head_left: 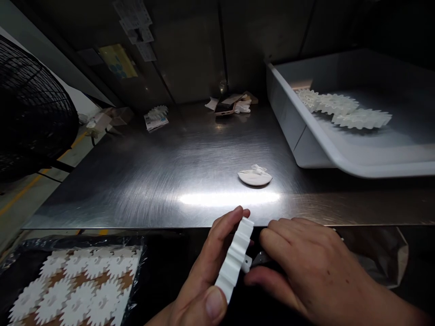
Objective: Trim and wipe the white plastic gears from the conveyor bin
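A white plastic gear (236,253) is seen edge-on at the table's front edge, with its small hub facing right. My left hand (207,276) grips it, thumb on the near end and fingers behind the far side. Close to the hub, my right hand (302,262) is closed, thumb and fingers drawn together. A dark, partly see-through bit (261,258) shows between that thumb and the fingers; what it belongs to is hidden. Beyond both hands, a small off-white cloth-like piece (254,176) lies on the metal table (136,181).
At the right stands a large grey-white bin (316,131) with several white gears (360,113) inside. Lower left, a box lined with black plastic holds rows of gears (81,285). A phone (224,107) and papers lie at the back. A black fan (34,99) stands left.
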{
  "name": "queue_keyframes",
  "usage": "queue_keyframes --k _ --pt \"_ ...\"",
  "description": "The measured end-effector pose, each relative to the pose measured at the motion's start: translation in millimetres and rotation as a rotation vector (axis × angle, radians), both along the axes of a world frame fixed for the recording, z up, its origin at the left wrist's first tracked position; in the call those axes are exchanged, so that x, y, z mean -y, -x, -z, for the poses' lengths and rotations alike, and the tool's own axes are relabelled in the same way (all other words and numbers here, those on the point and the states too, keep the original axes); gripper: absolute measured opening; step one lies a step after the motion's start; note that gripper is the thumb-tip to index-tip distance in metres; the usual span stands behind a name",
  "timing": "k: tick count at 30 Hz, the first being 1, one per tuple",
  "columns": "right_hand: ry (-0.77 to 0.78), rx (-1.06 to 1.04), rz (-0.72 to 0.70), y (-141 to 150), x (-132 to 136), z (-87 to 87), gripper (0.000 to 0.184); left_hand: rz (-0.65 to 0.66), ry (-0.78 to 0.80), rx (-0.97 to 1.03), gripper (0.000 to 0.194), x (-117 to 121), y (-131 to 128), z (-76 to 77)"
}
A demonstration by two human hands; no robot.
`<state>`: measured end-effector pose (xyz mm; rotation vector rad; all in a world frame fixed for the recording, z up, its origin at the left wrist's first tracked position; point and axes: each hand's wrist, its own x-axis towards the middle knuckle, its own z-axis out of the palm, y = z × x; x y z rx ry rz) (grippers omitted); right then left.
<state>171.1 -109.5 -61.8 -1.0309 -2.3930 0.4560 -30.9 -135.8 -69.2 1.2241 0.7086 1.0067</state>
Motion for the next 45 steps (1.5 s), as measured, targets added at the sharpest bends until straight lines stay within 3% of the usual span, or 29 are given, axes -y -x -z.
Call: queue_keyframes --k 15,20,23,30,36,45 --pt "-0.020 -0.039 -0.020 -1 -1 0.0 0.048 0.027 0.025 -0.023 0.069 -1 1 1.2" --pt "0.039 -0.187 -0.050 -4 2 -1.6 0.033 0.013 0.071 -0.008 0.069 -2 -1 2.0" --pt "0.087 -0.185 0.001 -2 4 -0.7 0.028 -0.002 0.046 0.009 0.066 -2 -4 0.7" --pt "-0.056 -0.036 0.113 6 1 1.0 0.033 -0.259 -0.115 -0.227 0.082 9 -5 0.5" --pt "-0.151 0.074 0.080 6 -5 -7.5 0.036 -0.488 -0.272 -0.243 0.078 14 -10 11.5" --pt "-0.223 0.162 0.043 2 -10 -15.3 0.038 -0.569 -0.205 -0.327 0.071 25 -14 12.7"
